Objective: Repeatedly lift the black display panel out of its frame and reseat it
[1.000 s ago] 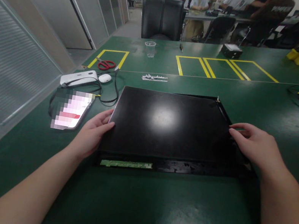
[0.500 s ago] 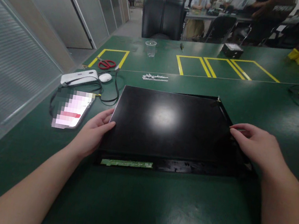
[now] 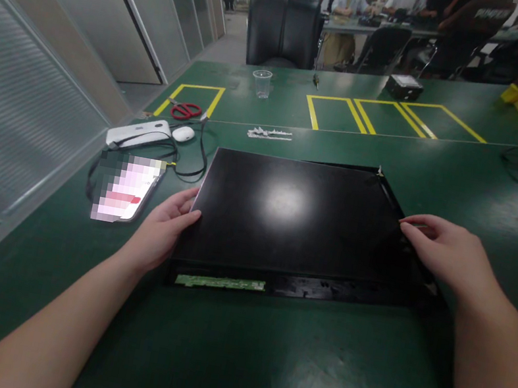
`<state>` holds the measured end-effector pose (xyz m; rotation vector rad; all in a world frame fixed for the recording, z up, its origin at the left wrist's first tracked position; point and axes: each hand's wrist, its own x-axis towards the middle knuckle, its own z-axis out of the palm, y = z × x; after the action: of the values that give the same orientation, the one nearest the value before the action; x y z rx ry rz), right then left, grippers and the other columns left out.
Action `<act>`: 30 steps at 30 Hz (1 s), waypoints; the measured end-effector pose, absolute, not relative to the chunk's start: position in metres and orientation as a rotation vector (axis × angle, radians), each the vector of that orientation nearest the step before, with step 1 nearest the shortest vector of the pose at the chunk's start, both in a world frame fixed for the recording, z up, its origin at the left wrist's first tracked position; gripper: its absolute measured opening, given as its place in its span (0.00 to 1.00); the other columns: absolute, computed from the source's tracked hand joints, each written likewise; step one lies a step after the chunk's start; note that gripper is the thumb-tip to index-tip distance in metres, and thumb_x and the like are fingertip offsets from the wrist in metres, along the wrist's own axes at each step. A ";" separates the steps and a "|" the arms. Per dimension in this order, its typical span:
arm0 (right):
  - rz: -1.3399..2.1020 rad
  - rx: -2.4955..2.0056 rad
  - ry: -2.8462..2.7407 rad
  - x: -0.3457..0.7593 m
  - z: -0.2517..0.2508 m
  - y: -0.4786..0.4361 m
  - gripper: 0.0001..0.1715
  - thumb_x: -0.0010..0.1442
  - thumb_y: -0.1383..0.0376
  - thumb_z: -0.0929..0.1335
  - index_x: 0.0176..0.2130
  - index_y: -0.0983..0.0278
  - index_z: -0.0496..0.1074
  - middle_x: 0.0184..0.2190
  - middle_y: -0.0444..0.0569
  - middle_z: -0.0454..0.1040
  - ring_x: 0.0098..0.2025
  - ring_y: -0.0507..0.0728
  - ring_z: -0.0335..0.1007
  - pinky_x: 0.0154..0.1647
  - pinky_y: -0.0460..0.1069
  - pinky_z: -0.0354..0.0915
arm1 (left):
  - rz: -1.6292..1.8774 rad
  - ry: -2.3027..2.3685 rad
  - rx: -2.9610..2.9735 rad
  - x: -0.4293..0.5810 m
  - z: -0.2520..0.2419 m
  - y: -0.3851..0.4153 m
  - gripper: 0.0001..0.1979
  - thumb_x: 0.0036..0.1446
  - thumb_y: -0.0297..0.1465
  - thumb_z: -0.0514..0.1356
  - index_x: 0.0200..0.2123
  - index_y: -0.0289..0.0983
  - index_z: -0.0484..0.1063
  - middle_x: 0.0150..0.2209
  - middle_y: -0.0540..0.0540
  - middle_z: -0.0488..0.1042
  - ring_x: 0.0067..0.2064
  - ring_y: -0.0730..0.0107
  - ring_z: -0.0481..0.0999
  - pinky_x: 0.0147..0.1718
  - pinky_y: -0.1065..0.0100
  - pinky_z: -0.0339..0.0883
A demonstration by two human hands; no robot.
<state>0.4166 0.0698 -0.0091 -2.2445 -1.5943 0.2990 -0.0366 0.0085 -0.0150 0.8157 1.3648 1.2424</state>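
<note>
A black flat display panel (image 3: 295, 217) lies on the green table in front of me, with a thin green circuit strip (image 3: 220, 283) showing along its near edge. My left hand (image 3: 160, 230) grips the panel's left edge, thumb on top. My right hand (image 3: 449, 254) holds the right edge, its fingers curled over the rim. A glare spot sits in the middle of the screen.
A phone (image 3: 125, 189), a white device (image 3: 138, 132), a white mouse (image 3: 183, 134) and a black cable lie at the left. Red scissors (image 3: 184, 110), a plastic cup (image 3: 261, 83), a small black box (image 3: 404, 86) and yellow tape outlines lie farther back. Black chairs and seated people are behind.
</note>
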 end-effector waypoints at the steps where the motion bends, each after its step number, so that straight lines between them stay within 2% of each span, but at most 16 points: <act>1: 0.306 -2.248 -1.592 0.416 -0.008 0.070 0.18 0.52 0.49 0.68 0.36 0.54 0.82 0.27 0.48 0.79 0.32 0.63 0.75 0.38 0.57 0.69 | 1.244 1.363 0.817 -0.037 -0.015 0.008 0.37 0.48 0.27 0.76 0.63 0.34 0.75 0.51 0.37 0.87 0.56 0.44 0.85 0.51 0.56 0.82; 16: 0.332 -2.258 -1.571 0.416 -0.009 0.070 0.23 0.48 0.47 0.67 0.36 0.55 0.82 0.29 0.49 0.80 0.33 0.63 0.74 0.39 0.56 0.67 | 1.224 1.348 0.765 -0.038 -0.013 0.010 0.39 0.46 0.25 0.75 0.63 0.34 0.74 0.43 0.41 0.88 0.51 0.46 0.87 0.48 0.56 0.83; 23: 0.332 -2.252 -1.572 0.414 -0.007 0.069 0.24 0.47 0.46 0.66 0.36 0.55 0.83 0.31 0.50 0.81 0.35 0.63 0.74 0.40 0.56 0.66 | 1.247 1.331 0.746 -0.036 -0.014 0.010 0.39 0.45 0.25 0.76 0.62 0.34 0.74 0.42 0.43 0.88 0.49 0.48 0.88 0.45 0.58 0.83; 30: 0.356 -2.263 -1.549 0.415 -0.007 0.070 0.26 0.46 0.46 0.66 0.36 0.55 0.83 0.30 0.50 0.80 0.35 0.63 0.74 0.40 0.57 0.66 | 1.225 1.351 0.756 -0.039 -0.014 0.010 0.35 0.48 0.25 0.74 0.61 0.35 0.76 0.44 0.43 0.88 0.47 0.51 0.88 0.47 0.58 0.83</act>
<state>0.4151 0.0696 -0.0066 -2.2630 -1.5491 0.3557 -0.0391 0.0097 -0.0137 0.7555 1.3506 1.2250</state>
